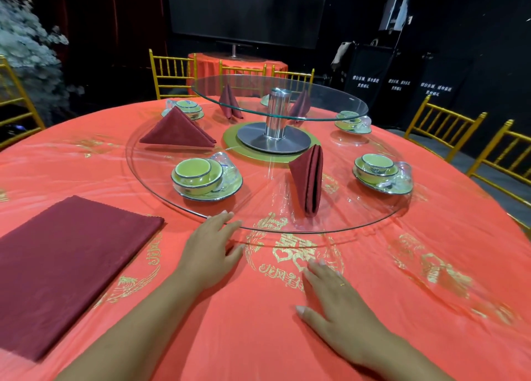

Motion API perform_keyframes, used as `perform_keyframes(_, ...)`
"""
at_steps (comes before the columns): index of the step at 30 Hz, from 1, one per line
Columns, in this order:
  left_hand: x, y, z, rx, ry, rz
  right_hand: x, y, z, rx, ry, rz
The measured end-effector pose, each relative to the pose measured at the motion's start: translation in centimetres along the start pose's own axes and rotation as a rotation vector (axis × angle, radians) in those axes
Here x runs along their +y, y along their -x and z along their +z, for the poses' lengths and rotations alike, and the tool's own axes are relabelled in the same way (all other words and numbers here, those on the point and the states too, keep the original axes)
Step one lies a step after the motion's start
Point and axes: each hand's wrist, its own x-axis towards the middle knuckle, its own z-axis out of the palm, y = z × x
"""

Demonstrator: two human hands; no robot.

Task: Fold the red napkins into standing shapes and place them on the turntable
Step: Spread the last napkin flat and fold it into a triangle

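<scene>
One flat left grip (pixel 211 248) (fingers straight) touches turntable (pixel 267 205).

The flat dark red cloth napkin (pixel 66 268) runs off the left edge, so part of it is out of sight. The shiny metal post (pixel 277 113) hides most of a green dish (pixel 264 101) behind it. The white writing (pixel 399 83) on the black panels is too small to read. The fingertips (pixel 314 264) of the right hand (pixel 339 297) look blurry.
</scene>
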Motion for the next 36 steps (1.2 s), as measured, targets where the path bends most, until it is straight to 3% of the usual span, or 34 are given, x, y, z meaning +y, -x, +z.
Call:
perform_keyframes(5, -0.3, 0.9, -2.0, 0.131, 0.076, -0.187, 0.0, 0.4, 0.7, 0.049, 0.068, 0.01)
perform_keyframes(10, -3.5, 3.5, -5.7, 0.059, -0.125, -0.461, 0.0, 0.5, 0.7, 0.051, 0.063, 0.007)
perform_keyframes(15, -6.5, 6.6, -8.8, -0.131, -0.372, -0.677, -0.3, 0.6, 0.4, 0.052, 0.045, 0.012)
perform_keyframes(20, -5.1, 6.5, -10.4, -0.267, -0.514, -0.617, -0.7, 0.7, 0.0, 0.056, 0.006, 0.02)
perform_keyframes(24, 0.7, 5.5, -9.2, -0.371, -0.421, -0.428, -0.7, 0.5, -0.4, 0.028, -0.052, 0.024)
perform_keyframes(28, 7.1, 5.3, -6.4, -0.395, -0.286, -0.271, -1.2, 0.2, -1.1, 0.065, -0.163, 0.039)
perform_keyframes(36, 13.1, 5.6, -2.4, -0.377, -0.227, -0.188, -3.1, -1.7, -1.5, 0.203, -0.301, 0.188)
